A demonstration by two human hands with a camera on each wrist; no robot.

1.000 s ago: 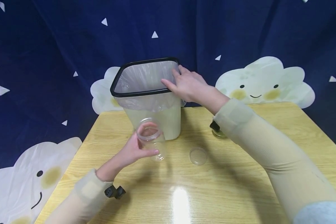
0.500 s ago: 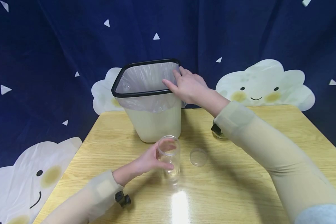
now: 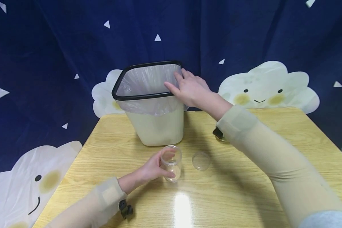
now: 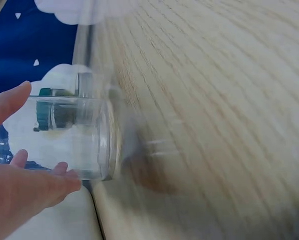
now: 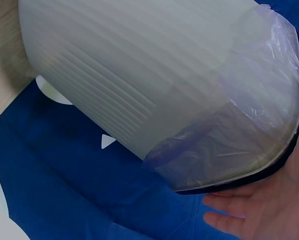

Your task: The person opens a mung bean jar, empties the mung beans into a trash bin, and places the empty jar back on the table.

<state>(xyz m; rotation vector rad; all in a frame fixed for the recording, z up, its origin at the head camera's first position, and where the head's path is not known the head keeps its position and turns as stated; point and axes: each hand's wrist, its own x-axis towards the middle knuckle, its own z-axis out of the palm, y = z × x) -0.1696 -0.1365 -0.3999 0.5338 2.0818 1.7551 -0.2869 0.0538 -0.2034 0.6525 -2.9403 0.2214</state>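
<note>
My left hand [image 3: 152, 167] grips a clear plastic jar [image 3: 173, 165], thumb in front and fingers behind it. The jar is upright with no lid on, at or just above the tabletop; I cannot tell if its base touches. To its right a round clear lid [image 3: 200, 161] lies flat. My right hand [image 3: 192, 90] rests at the right side of the waste bin's black rim, fingers fairly straight. The cream waste bin [image 3: 161, 126] has a thin plastic liner [image 3: 148, 79] folded over its edge; the right wrist view shows the liner [image 5: 254, 85] outside the wall.
Partly hidden by my right sleeve, a small round container [image 3: 223, 138] stands on the wooden table [image 3: 259, 202]. Through the clear jar, the left wrist view shows a green-lidded container [image 4: 57, 112]. A blue curtain [image 3: 188, 28] with clouds hangs behind.
My left hand has carried the jar to the right and down, from in front of the bin to beside the loose lid. My right hand stays at the bin's rim.
</note>
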